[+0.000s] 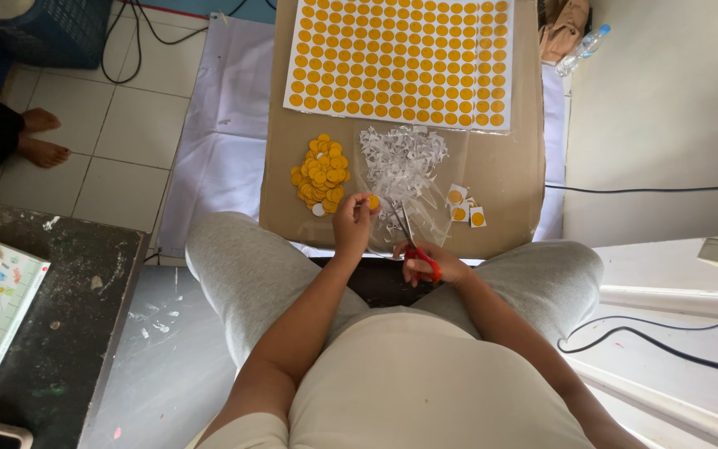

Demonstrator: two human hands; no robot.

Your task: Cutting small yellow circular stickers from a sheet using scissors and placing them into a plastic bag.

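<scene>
Nearest, the right hand (434,264) grips red-handled scissors (413,241), blades pointing away. Just beyond, the left hand (352,223) pinches a small yellow paper disc (372,202) over the cardboard sheet (508,175). Bare cardboard lies rightward; the printed dot sheet (400,58) is cut off at the top.

Far above the left hand (352,223) lies a big white sheet of round yellow stickers (399,60). Just beside that hand sits a pile of cut yellow circles (320,175). Near the right hand (434,264) lie small square yellow pieces (465,206).
</scene>
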